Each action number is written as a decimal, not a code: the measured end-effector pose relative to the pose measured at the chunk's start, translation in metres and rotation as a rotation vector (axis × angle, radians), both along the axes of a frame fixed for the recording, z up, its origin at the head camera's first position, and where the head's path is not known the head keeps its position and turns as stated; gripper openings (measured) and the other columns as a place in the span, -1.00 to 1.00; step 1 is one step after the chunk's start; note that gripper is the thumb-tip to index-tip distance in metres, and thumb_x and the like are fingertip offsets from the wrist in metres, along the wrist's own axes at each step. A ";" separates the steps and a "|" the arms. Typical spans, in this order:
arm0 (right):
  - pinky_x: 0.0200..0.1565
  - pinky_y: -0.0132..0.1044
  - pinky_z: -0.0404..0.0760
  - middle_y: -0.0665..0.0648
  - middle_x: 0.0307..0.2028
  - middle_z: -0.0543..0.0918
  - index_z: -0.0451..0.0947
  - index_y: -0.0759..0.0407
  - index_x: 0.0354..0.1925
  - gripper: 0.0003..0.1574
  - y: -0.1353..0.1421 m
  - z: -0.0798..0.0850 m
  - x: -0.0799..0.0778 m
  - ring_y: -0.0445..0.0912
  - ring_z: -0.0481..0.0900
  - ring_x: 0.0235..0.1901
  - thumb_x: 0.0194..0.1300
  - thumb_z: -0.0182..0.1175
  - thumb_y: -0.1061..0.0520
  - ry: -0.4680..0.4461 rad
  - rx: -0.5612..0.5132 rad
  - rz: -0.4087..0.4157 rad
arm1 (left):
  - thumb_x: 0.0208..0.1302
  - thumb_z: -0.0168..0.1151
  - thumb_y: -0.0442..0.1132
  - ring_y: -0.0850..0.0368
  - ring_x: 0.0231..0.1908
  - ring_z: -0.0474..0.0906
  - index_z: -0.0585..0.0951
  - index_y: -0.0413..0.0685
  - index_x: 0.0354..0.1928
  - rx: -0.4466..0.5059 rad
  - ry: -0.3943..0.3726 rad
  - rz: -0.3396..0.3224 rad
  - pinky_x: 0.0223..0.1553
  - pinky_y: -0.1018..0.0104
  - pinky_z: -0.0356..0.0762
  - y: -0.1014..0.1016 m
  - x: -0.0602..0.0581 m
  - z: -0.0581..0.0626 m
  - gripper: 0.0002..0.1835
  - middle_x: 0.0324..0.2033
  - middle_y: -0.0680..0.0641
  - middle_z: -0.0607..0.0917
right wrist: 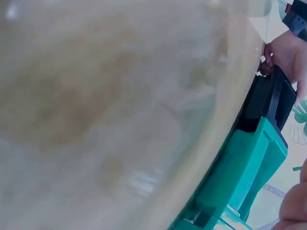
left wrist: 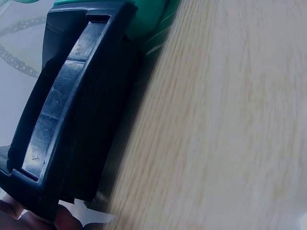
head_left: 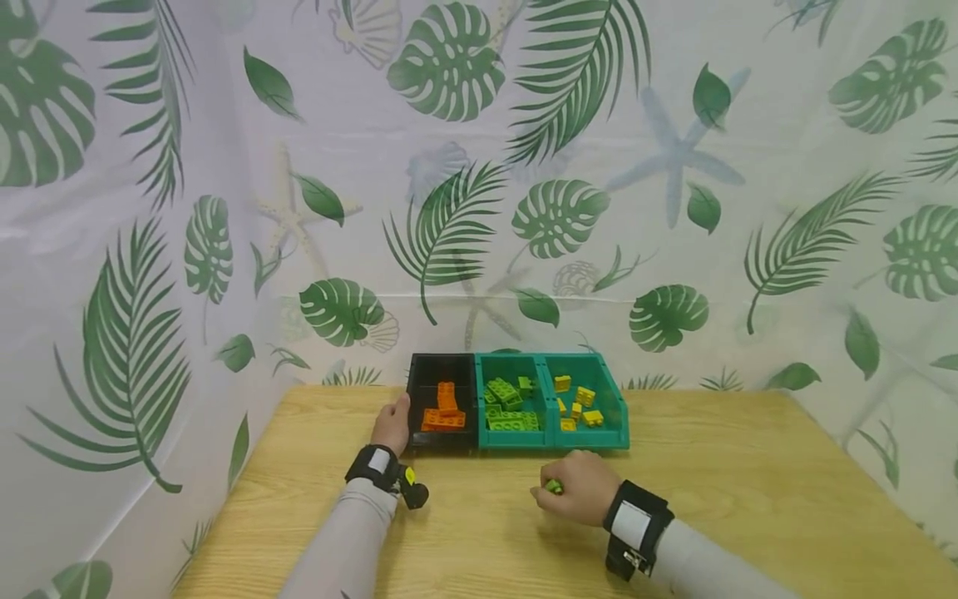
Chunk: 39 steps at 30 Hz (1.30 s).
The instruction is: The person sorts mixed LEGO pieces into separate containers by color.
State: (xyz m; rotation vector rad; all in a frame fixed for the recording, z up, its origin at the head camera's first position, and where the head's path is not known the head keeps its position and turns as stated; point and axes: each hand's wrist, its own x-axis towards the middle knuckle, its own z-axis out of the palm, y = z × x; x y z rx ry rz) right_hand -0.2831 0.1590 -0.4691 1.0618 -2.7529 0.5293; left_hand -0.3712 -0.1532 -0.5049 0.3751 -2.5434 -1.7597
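Observation:
My left hand point(head_left: 392, 426) grips the left side of a black bin point(head_left: 443, 443) that has several orange building bricks point(head_left: 445, 408) in it. Its fingertips point(left wrist: 68, 219) show at the bin's corner in the left wrist view. My right hand point(head_left: 580, 487) pinches a small lime-green building brick point(head_left: 554, 486) above the table, in front of the bins. In the right wrist view only a few of its fingers point(right wrist: 295, 203) appear, and the brick is out of sight there.
Joined to the black bin are two teal bins: the middle one point(head_left: 511, 443) has several lime-green bricks point(head_left: 509, 408), the right one point(head_left: 625, 428) several yellow bricks point(head_left: 585, 396). They stand on a wooden table point(head_left: 718, 474) before a leaf-patterned curtain point(head_left: 479, 233).

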 end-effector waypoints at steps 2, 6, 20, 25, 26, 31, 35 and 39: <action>-0.68 -0.53 0.06 -0.30 -0.82 0.15 0.45 -0.13 -0.72 -0.54 -0.003 0.001 -0.005 -0.45 0.03 -0.81 0.32 0.20 0.00 0.045 0.008 -0.004 | 0.53 -0.30 0.18 -0.34 0.26 0.36 0.28 -0.38 0.37 -0.004 -0.002 -0.002 0.29 -0.19 0.30 0.001 0.001 0.001 -0.25 0.28 -0.42 0.40; -0.68 -0.52 -0.06 -0.25 -0.81 -0.01 0.18 -0.13 -0.81 -0.38 -0.013 0.006 -0.019 -0.41 -0.08 -0.81 0.37 0.13 0.04 0.137 0.070 -0.017 | 0.53 -0.31 0.21 -0.33 0.26 0.36 0.28 -0.37 0.37 -0.007 -0.003 0.002 0.29 -0.18 0.30 0.001 0.000 0.000 -0.24 0.28 -0.41 0.41; -0.65 -0.38 0.13 -0.12 -0.69 0.23 0.29 -0.04 -0.60 -0.63 -0.055 0.000 -0.075 -0.22 0.21 -0.71 0.38 0.01 0.09 0.399 0.129 -0.089 | 0.53 -0.29 0.18 -0.35 0.25 0.37 0.31 -0.39 0.34 -0.020 0.021 0.009 0.28 -0.19 0.31 -0.005 -0.006 -0.006 -0.25 0.26 -0.43 0.43; -0.26 -0.08 0.47 0.02 -0.37 0.54 0.44 0.03 -0.31 -0.82 -0.062 -0.015 -0.093 -0.04 0.49 -0.35 0.46 0.03 0.02 0.468 0.227 -0.160 | 0.54 -0.28 0.15 -0.36 0.24 0.38 0.32 -0.40 0.34 -0.015 0.024 0.003 0.27 -0.20 0.32 -0.003 -0.006 -0.005 -0.28 0.25 -0.43 0.43; -0.19 -0.03 0.47 0.03 -0.31 0.56 0.46 0.03 -0.26 -0.82 -0.063 -0.017 -0.095 -0.02 0.50 -0.27 0.47 0.03 0.00 0.466 0.248 -0.180 | 0.54 -0.28 0.15 -0.35 0.24 0.38 0.32 -0.40 0.34 -0.015 0.021 0.001 0.27 -0.20 0.32 -0.003 -0.005 -0.005 -0.28 0.25 -0.42 0.44; 0.06 0.04 0.49 0.10 -0.04 0.58 0.52 0.07 0.06 -0.60 -0.061 -0.025 -0.101 0.04 0.50 -0.01 0.47 0.04 -0.15 0.425 0.311 -0.209 | 0.54 -0.29 0.15 -0.33 0.20 0.41 0.33 -0.39 0.32 -0.024 0.019 0.007 0.23 -0.18 0.35 -0.001 -0.003 -0.004 -0.29 0.21 -0.41 0.46; 0.33 0.06 0.31 0.18 0.23 0.50 0.39 0.13 0.32 -0.35 -0.057 -0.028 -0.105 0.12 0.37 0.29 0.47 0.01 -0.21 0.373 0.319 -0.179 | 0.53 -0.28 0.14 -0.32 0.16 0.44 0.35 -0.41 0.28 -0.027 0.029 0.019 0.18 -0.17 0.37 0.000 -0.001 -0.002 -0.30 0.17 -0.42 0.49; 0.45 0.12 0.05 0.22 0.36 0.39 0.30 0.19 0.40 -0.26 -0.047 -0.025 -0.107 0.15 0.19 0.44 0.46 0.02 -0.20 0.348 0.274 -0.159 | 0.53 -0.28 0.15 -0.32 0.18 0.43 0.35 -0.39 0.29 -0.025 0.026 0.021 0.20 -0.17 0.37 0.000 0.000 -0.001 -0.30 0.18 -0.41 0.48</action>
